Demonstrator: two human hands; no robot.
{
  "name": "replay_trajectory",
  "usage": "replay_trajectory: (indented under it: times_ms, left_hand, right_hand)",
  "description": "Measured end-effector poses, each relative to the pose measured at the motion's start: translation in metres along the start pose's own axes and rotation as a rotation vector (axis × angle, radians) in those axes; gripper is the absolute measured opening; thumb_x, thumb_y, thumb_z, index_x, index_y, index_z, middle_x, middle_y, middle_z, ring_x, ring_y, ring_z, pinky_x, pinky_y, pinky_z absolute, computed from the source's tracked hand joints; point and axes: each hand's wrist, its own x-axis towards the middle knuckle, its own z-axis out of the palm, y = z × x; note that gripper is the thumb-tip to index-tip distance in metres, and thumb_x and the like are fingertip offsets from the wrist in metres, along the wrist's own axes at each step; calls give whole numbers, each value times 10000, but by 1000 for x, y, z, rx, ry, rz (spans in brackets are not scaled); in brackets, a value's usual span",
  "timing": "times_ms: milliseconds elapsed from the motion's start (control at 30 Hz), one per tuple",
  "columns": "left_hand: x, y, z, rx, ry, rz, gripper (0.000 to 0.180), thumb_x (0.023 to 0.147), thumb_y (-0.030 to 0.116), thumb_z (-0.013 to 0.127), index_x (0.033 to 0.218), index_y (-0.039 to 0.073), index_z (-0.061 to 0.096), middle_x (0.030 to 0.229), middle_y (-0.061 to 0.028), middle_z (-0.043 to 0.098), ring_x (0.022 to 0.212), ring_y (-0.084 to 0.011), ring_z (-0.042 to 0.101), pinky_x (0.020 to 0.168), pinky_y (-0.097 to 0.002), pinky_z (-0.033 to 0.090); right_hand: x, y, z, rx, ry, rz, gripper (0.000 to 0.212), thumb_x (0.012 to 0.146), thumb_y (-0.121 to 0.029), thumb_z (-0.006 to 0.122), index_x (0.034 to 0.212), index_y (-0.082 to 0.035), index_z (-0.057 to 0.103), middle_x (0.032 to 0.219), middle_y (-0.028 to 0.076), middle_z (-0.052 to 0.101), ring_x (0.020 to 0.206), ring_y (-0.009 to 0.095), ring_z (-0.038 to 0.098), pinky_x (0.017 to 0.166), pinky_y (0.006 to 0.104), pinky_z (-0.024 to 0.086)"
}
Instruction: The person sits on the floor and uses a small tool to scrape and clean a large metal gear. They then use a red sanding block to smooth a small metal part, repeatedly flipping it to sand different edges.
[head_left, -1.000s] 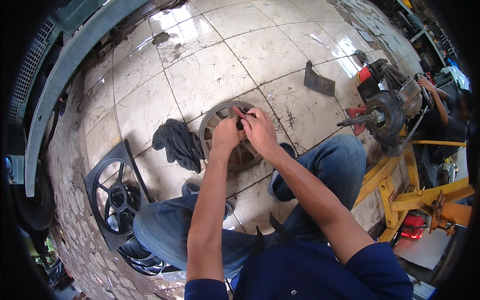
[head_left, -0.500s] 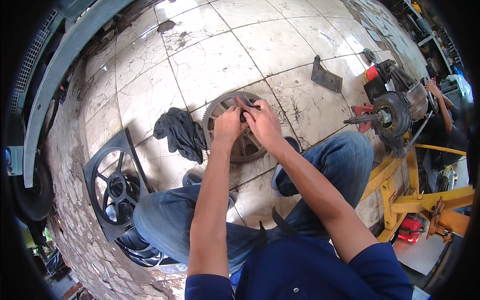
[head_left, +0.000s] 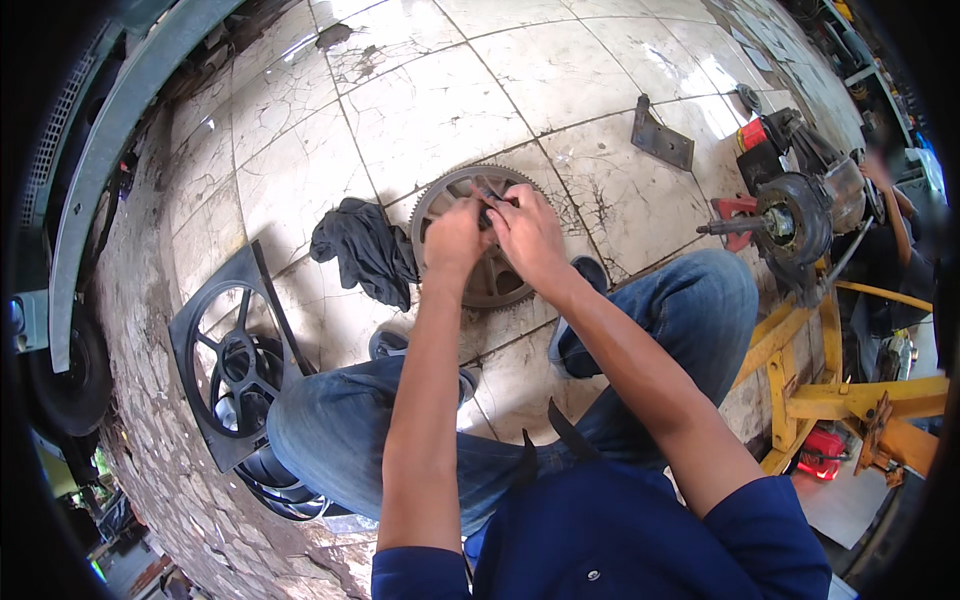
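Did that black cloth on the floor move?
No. The black cloth lies in the same place against the lines of the floor tiles, beside the toothed wheel. Only the camera's view shifted.

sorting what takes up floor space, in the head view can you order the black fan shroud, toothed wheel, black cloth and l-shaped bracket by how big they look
Largest to smallest, as they look:
1. Black fan shroud
2. Toothed wheel, partly hidden
3. Black cloth, crumpled
4. L-shaped bracket

Left hand and right hand work close together over a toothed wheel beside a dark cloth.
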Motion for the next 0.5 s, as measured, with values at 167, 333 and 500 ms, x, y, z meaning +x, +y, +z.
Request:
replay_trajectory:
  times_ms: [167,333,500]
  left_hand:
    - [4,2,-4,-5,-26,-30,424,738,213,750,1118,91,608,1094,-101,645,953,-315,643,794,-428,538]
    - [-4,6,4,-10,43,115,382,764,266,726,1069,72,604,1028,-97,662,924,-320,651,767,-419,543]
    - [-3,-1,-2,21,19,-6,383,758,242,725,1081,77,601,1046,-102,660,911,-321,656,766,-430,544]
  right_hand:
    - [-1,6,1,-47,-33,31,198,874,-239,632,929,-67,715,1027,60,552,966,248,546,799,397,445]
    - [-3,6,-3,-91,-17,25,199,873,-232,631,899,-52,712,1012,65,558,956,247,547,783,394,435]
    - [1,-2,0,-52,-7,-16,208,871,-238,630,873,-46,710,969,62,561,954,250,538,788,400,422]
